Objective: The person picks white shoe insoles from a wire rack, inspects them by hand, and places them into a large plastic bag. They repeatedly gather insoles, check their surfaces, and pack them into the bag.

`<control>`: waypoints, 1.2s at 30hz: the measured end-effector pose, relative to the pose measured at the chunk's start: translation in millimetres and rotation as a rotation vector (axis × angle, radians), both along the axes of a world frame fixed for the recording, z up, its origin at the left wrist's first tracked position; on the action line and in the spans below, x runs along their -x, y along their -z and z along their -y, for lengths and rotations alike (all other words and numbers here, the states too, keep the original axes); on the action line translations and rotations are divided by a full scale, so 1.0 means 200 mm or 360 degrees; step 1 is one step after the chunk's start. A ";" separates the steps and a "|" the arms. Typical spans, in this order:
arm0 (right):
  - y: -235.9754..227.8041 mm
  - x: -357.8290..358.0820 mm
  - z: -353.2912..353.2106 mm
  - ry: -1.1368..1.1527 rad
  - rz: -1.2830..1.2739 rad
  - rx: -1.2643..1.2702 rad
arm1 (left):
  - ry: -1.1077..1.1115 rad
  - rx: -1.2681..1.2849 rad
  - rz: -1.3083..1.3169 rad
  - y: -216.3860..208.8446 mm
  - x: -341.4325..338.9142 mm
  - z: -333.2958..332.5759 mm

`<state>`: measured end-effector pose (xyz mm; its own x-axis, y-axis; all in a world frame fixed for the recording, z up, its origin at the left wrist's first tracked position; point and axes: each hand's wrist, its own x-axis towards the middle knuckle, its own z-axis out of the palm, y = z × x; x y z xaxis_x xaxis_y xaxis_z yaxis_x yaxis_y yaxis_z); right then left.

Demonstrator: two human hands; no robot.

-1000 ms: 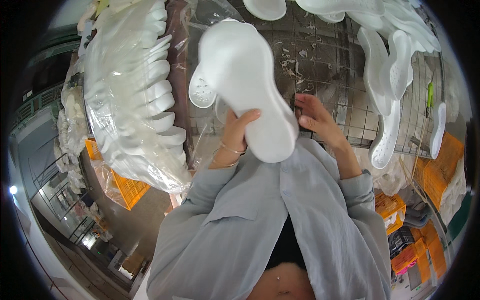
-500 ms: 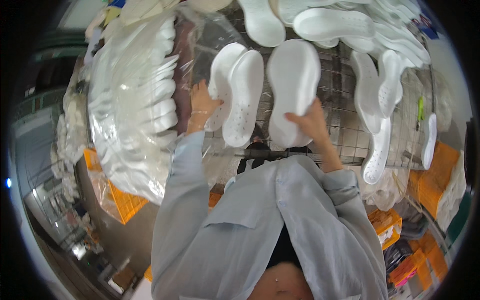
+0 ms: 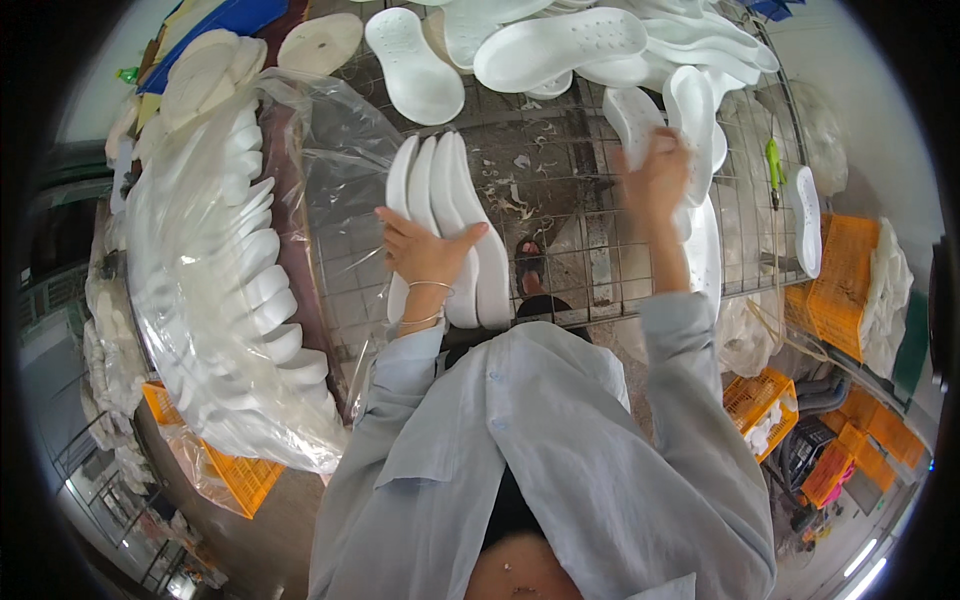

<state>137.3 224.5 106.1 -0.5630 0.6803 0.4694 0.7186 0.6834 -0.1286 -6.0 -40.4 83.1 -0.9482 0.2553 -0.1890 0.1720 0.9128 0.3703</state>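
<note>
My left hand point(image 3: 428, 252) is closed around a small upright bundle of white foam insoles point(image 3: 452, 195), its thumb stretched across their edges and its fingers at the left side. The bundle stands on a wire-mesh table point(image 3: 560, 195) in front of my body. At the right, my right hand point(image 3: 655, 178) is over several loose white insoles point(image 3: 690, 110) with small holes. Motion smears its fingers, so whether it touches or grips one is unclear.
A clear plastic bag point(image 3: 200, 270) full of white insoles lies at the left. More insoles point(image 3: 560, 50) are heaped along the far side. A green-handled tool point(image 3: 774, 165) hangs near the right edge by a single insole point(image 3: 806, 220). Orange crates point(image 3: 762, 405) stand below right.
The insole in my right hand has joined those at my left, now held together on edge. My right hand has moved right to the loose insoles. The view has shifted.
</note>
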 end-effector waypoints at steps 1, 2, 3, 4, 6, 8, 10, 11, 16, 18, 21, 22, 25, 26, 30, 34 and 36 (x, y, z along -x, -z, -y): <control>-0.04 -0.05 -0.19 0.0272 0.0316 0.0012 | 0.0016 0.0044 0.0016 0.00 0.00 0.00; -0.06 -0.07 -0.31 0.0490 0.0384 0.0173 | 0.0029 0.0022 0.0050 -0.02 0.00 -0.01; -0.11 -0.12 -0.38 0.0355 0.0422 0.0366 | 0.0034 0.0040 0.0059 -0.03 0.01 0.00; -0.15 -0.14 -0.40 0.0318 0.0521 0.0591 | 0.0044 0.0060 0.0123 -0.05 0.02 0.00; -0.19 -0.18 -0.27 0.0060 -0.0019 0.0433 | -0.0021 -0.0027 0.0217 -0.07 0.02 0.01; -0.17 -0.21 0.06 -0.0134 -0.0386 0.0743 | -0.0013 -0.0068 0.0148 -0.07 0.01 0.01; -0.05 -0.20 0.43 -0.0624 -0.0664 0.1128 | -0.0043 -0.0009 0.0203 -0.06 0.02 0.01; 0.02 -0.21 0.58 -0.0475 -0.0269 0.1768 | -0.0071 -0.0035 0.0253 -0.06 0.04 0.01; 0.30 -0.16 0.84 -0.0680 -0.0613 0.2747 | 0.0091 -0.0689 0.0033 -0.03 0.37 -0.02; 0.31 -0.14 0.81 -0.0755 -0.0441 0.2620 | 0.0331 -0.0542 0.0051 0.00 0.56 -0.10; 0.24 -0.11 0.76 -0.0762 -0.0354 0.2553 | 0.0531 -0.0233 0.0100 0.05 0.75 -0.27; 0.22 -0.10 0.76 -0.0757 -0.0317 0.2539 | 0.0575 -0.0106 0.0128 0.06 0.79 -0.32; 0.18 -0.09 0.77 -0.0697 -0.0317 0.2567 | 0.0602 0.0244 0.0055 0.06 0.83 -0.42; 0.18 -0.09 0.77 -0.0716 -0.0374 0.2585 | 0.0650 0.0333 0.0004 0.06 0.82 -0.44; 0.20 -0.08 0.79 -0.0672 -0.0354 0.2577 | 0.0676 0.0340 -0.0269 0.08 0.79 -0.45; 0.21 -0.11 0.80 -0.0680 -0.0385 0.2603 | 0.0451 -0.0014 0.0014 0.12 0.83 -0.41; 0.21 -0.15 0.79 -0.0803 -0.0487 0.2648 | -0.0009 -0.0727 0.0553 0.13 0.86 -0.32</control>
